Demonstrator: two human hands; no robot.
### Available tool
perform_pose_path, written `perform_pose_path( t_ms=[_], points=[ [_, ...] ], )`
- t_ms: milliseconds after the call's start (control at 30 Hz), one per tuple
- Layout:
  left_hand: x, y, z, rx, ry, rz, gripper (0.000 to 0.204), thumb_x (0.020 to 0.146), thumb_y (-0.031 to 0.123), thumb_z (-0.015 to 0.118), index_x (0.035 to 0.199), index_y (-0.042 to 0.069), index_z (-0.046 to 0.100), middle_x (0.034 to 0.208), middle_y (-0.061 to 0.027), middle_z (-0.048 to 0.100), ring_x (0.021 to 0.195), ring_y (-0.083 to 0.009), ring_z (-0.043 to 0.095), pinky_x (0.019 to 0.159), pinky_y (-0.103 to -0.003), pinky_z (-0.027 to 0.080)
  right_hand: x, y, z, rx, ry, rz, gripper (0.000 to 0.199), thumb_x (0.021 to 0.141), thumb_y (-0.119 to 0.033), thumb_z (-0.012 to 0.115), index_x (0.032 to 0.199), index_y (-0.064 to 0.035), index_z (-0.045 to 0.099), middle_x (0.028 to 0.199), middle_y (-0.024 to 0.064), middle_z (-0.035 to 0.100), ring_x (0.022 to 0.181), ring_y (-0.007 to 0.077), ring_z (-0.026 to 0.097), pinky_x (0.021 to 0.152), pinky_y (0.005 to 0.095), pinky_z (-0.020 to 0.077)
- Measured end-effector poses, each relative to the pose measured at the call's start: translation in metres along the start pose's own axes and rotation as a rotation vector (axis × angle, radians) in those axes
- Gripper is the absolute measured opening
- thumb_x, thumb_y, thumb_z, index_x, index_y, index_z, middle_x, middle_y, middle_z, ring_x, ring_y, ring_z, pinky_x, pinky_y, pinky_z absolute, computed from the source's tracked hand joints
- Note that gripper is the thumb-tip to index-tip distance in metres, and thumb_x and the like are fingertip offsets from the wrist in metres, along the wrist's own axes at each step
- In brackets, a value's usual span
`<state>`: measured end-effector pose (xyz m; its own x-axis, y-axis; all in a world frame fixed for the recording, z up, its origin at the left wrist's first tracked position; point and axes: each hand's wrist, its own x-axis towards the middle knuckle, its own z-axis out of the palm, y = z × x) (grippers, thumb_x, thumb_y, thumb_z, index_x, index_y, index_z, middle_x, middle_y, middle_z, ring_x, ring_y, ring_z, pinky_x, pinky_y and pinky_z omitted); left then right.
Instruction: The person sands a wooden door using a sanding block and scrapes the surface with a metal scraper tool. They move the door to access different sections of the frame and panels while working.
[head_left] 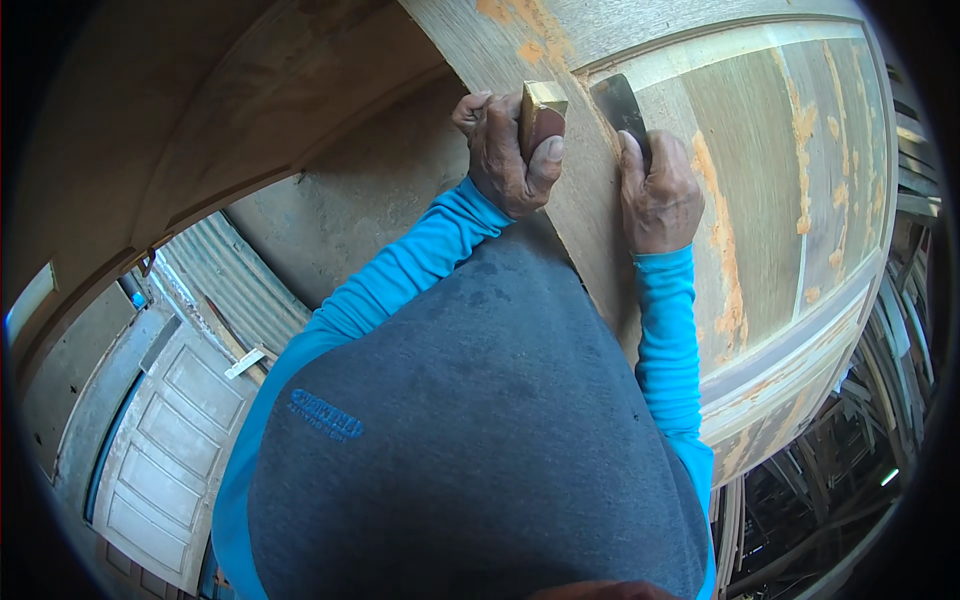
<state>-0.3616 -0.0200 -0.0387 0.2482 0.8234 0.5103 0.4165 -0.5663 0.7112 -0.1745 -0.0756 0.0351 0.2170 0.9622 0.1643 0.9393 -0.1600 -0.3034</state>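
Observation:
My left hand (505,155) is closed round a small wooden block with reddish-brown sandpaper (544,130) wrapped on it, held by the edge of a large panelled wooden door (750,160). In my right hand (662,195), closed over the door's frame and panel, is a putty knife (618,103). Its dark, flat blade points away from me, close to the inner corner of the door's moulding. How its handle looks is hidden by my fingers. Orange-tan filler (728,270) runs in streaks and patches over the door's wood.
A white panelled door (170,440) leans at the lower left, near a corrugated metal sheet (235,265). Brown wooden panelling (150,110) rises at the upper left. Many long wood strips (905,310) are stacked along the right, beyond the door's edge.

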Motion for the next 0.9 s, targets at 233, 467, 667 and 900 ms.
perform_pose_path(
  t_ms=[233, 467, 667, 900],
  points=[
    [0.001, 0.000, 0.003, -0.030, 0.035, -0.012, 0.049, 0.095, 0.040, 0.059, 0.125, 0.001, 0.052, 0.096, -0.0094, 0.065, 0.088, -0.0251, 0.062, 0.105, -0.047, 0.026, 0.000, 0.006, -0.004, -0.033, 0.031, 0.036, 0.024, 0.099, -0.029, 0.070, 0.095, -0.0073, 0.059, 0.089, 0.0135, 0.064, 0.077, 0.0359, 0.068, 0.062, 0.0450, 0.0544],
    [0.001, 0.001, 0.000, -0.032, -0.015, -0.045, 0.050, 0.095, 0.040, 0.059, 0.125, 0.001, 0.052, 0.097, -0.0095, 0.065, 0.088, -0.0244, 0.061, 0.105, -0.048, 0.025, -0.001, 0.012, -0.007, -0.049, 0.053, 0.045, 0.024, 0.099, -0.028, 0.070, 0.096, -0.0077, 0.059, 0.089, 0.0129, 0.064, 0.076, 0.0349, 0.068, 0.061, 0.0452, 0.0539],
    [0.000, -0.004, 0.002, -0.026, 0.013, -0.032, 0.050, 0.095, 0.042, 0.058, 0.124, 0.001, 0.052, 0.097, -0.0093, 0.064, 0.090, -0.0242, 0.060, 0.106, -0.048, 0.026, -0.001, 0.008, -0.005, -0.007, 0.022, 0.022, 0.024, 0.098, -0.027, 0.071, 0.094, -0.0068, 0.059, 0.085, 0.0147, 0.063, 0.075, 0.0364, 0.067, 0.060, 0.0462, 0.0522],
    [-0.003, -0.004, 0.001, 0.029, -0.021, -0.016, 0.050, 0.097, 0.039, 0.057, 0.127, -0.001, 0.051, 0.101, -0.0125, 0.063, 0.095, -0.0263, 0.059, 0.108, -0.049, 0.026, -0.007, 0.035, -0.023, 0.102, 0.117, 0.153, 0.024, 0.097, -0.025, 0.074, 0.092, -0.0040, 0.063, 0.083, 0.0148, 0.063, 0.070, 0.0351, 0.064, 0.062, 0.0443, 0.0501]
  ],
)
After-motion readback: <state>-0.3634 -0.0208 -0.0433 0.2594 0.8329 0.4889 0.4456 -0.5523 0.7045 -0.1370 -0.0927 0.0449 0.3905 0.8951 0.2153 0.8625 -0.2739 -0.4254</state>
